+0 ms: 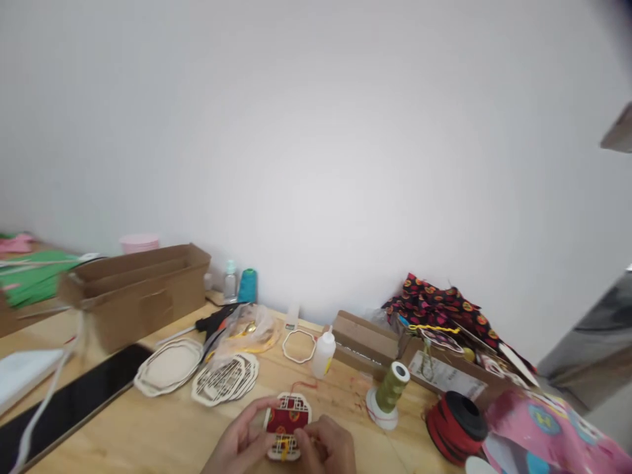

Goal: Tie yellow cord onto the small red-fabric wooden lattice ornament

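Note:
At the bottom middle of the head view, my left hand (pixel 240 441) and my right hand (pixel 326 447) both hold a small octagonal wooden lattice frame with red patterned fabric (pixel 288 421) just above the wooden table (pixel 148 434). My left fingers curl round its left edge. My right fingers pinch its lower right part, where a bit of yellow cord shows. A thin red thread (pixel 302 384) lies just behind it.
Stacks of pale lattice cut-outs (pixel 224 378) and plain octagon panels (pixel 168 365) lie left of my hands. A glue bottle (pixel 323 353), olive thread spool (pixel 390 392), red cord reel (pixel 457 424), open cardboard boxes (pixel 138 289) and patterned fabric (pixel 439 306) stand behind.

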`<state>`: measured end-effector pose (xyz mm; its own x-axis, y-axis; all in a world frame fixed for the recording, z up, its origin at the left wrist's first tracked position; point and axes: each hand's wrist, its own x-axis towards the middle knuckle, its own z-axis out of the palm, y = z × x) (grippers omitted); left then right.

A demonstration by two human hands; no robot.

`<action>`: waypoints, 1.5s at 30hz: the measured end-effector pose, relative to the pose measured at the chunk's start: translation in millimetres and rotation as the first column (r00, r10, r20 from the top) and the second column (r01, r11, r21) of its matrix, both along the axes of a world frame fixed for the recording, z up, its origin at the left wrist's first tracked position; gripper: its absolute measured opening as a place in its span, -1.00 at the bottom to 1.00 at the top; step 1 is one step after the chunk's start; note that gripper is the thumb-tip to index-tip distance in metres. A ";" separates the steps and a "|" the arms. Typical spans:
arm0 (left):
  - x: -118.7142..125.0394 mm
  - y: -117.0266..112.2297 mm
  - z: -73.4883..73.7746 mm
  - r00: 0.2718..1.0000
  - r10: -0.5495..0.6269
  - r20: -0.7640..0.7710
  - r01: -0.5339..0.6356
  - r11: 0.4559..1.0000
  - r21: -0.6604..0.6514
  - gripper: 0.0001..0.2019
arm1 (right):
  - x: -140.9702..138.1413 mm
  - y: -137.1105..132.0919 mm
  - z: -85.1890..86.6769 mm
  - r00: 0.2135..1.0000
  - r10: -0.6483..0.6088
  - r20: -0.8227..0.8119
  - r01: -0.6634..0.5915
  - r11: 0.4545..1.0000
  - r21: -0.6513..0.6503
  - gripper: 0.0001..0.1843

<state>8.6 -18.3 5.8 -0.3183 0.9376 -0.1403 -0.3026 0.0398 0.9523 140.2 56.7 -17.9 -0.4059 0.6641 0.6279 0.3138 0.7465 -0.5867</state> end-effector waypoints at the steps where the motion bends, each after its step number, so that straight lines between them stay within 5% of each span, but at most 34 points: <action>1: -2.3 -0.7 -1.2 0.999 -0.004 0.038 0.003 1.000 0.007 -0.60 | 0.5 -1.3 1.2 1.000 0.009 0.005 -0.008 1.000 -0.013 -0.67; 6: -9.4 -1.2 -5.2 0.981 -0.010 0.193 0.003 0.999 0.040 -0.83 | 2.0 -2.5 0.5 0.999 0.036 -0.009 -0.036 0.999 -0.035 -0.66; 14: -11.4 -1.2 -7.3 0.986 -0.088 0.143 0.087 0.996 0.016 -0.80 | 0.2 -3.5 1.6 1.000 0.007 -0.030 -0.009 0.996 -0.090 -0.64; 20: -3.2 -3.9 -0.5 0.983 -0.093 -0.155 0.079 0.993 -0.091 -0.82 | 1.8 -5.2 9.9 1.000 -0.021 -0.020 0.018 0.991 -0.135 -0.69; 27: -5.8 -3.8 11.5 0.848 -0.282 -0.448 0.214 0.957 -0.198 -0.74 | 2.1 -6.3 14.7 1.000 0.022 0.022 -0.019 0.987 -0.159 -0.69; 32: -18.0 13.1 16.3 0.846 -0.389 -0.365 0.280 0.906 -0.317 -0.86 | 0.6 -3.2 14.2 0.998 0.041 0.042 -0.034 0.987 -0.156 -0.71; 37: -15.9 21.9 12.8 0.900 -0.345 -0.265 0.232 0.896 -0.379 -0.85 | 2.1 -1.4 17.5 0.993 0.046 0.112 -0.022 0.978 -0.209 -0.72; 45: -11.9 23.2 5.8 0.869 -0.361 -0.338 0.298 0.928 -0.226 -0.77 | 4.2 -3.3 18.8 0.991 0.064 0.120 -0.044 0.985 -0.169 -0.74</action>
<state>-3.3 4.9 11.6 -0.0527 0.9712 -0.2323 0.1253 0.2372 0.9634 144.4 53.4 0.9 -0.5120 0.7297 0.4533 0.3540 0.6600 -0.6627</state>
